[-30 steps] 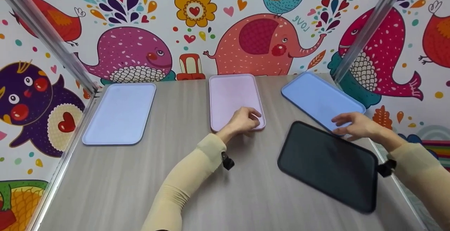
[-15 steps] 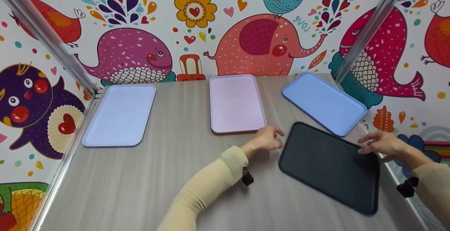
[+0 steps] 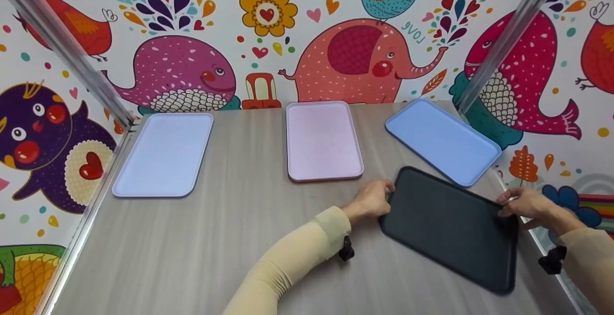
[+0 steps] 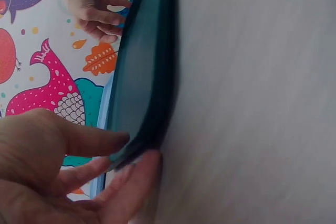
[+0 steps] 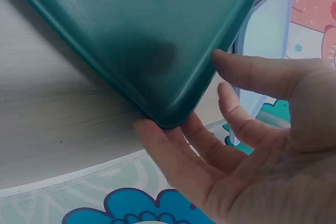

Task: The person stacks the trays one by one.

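Seemingly for balance — left hand (image 3: 371, 199) pinched dark tray (image 3: 448, 231) by left rim, right hand (image 3: 530, 207) gripped far right corner, thumbs above, fingers beneath. Tray lay near right edge of table (image 3: 230, 238) — blue tray (image 3: 443, 140) just beyond.

Left hand (image 3: 371, 198) is gripping the black tray (image 3: 448, 228) by its left edge; right hand (image 3: 532, 207) is holding it near the far right corner. Tray is slanting across the wood-grain table (image 3: 216, 257). Blue tray (image 3: 443, 141) is lying angled just beyond it; pink tray (image 3: 324, 140) is sitting at far centre; pale blue tray (image 3: 163, 156) is lying well apart, at left.
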`<state>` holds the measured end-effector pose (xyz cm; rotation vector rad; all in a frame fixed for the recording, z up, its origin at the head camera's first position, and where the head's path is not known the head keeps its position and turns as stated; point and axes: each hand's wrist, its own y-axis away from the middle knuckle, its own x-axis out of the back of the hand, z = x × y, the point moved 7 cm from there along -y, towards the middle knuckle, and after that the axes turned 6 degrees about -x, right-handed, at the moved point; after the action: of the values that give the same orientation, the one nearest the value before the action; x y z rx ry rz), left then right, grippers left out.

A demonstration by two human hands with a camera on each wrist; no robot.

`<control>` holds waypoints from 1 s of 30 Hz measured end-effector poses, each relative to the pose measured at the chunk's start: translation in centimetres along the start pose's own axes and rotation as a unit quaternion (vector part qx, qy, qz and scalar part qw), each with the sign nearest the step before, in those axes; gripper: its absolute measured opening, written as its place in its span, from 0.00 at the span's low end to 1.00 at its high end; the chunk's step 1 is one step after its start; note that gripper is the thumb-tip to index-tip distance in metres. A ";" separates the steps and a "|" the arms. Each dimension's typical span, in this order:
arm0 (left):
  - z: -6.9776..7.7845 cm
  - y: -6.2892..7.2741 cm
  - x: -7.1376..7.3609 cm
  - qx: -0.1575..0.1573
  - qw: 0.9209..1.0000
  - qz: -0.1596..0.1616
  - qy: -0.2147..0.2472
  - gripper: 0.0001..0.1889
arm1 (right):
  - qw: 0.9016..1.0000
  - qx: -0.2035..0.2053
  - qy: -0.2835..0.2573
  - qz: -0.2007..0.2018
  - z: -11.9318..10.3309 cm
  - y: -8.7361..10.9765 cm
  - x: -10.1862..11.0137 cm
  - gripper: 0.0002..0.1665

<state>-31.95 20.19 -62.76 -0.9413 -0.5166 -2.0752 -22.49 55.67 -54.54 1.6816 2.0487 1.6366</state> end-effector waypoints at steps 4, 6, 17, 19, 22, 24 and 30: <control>1.9 0.9 0.8 -0.010 1.000 -0.018 0.004 0.28 | 1.000 0.007 0.005 -0.003 0.3 0.0 0.4 0.24; 2.8 1.5 1.8 -0.003 0.999 -0.035 0.013 0.27 | 1.000 0.008 0.004 -0.008 0.5 -0.1 0.6 0.25; 2.5 3.9 4.5 0.073 0.952 -0.112 0.276 0.34 | 0.999 0.004 -0.028 -0.026 1.8 -0.1 0.7 0.29; 2.1 4.1 4.5 0.075 0.940 -0.115 0.313 0.35 | 0.999 0.002 -0.035 -0.026 2.0 0.1 0.7 0.28; 1.7 4.3 5.0 0.068 0.924 -0.115 0.357 0.36 | 0.998 0.010 -0.054 -0.029 2.3 0.3 1.0 0.30; 1.6 4.3 5.6 0.055 0.918 -0.116 0.376 0.36 | 0.996 0.023 -0.076 -0.037 2.4 0.4 1.0 0.30; 1.4 4.0 8.1 0.045 0.904 -0.113 0.409 0.38 | 0.966 0.089 -0.215 -0.109 2.4 0.7 0.2 0.30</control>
<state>-31.61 14.63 -55.48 0.1024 -0.2651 -2.3849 -20.73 57.37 -55.02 1.6096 2.1059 0.9459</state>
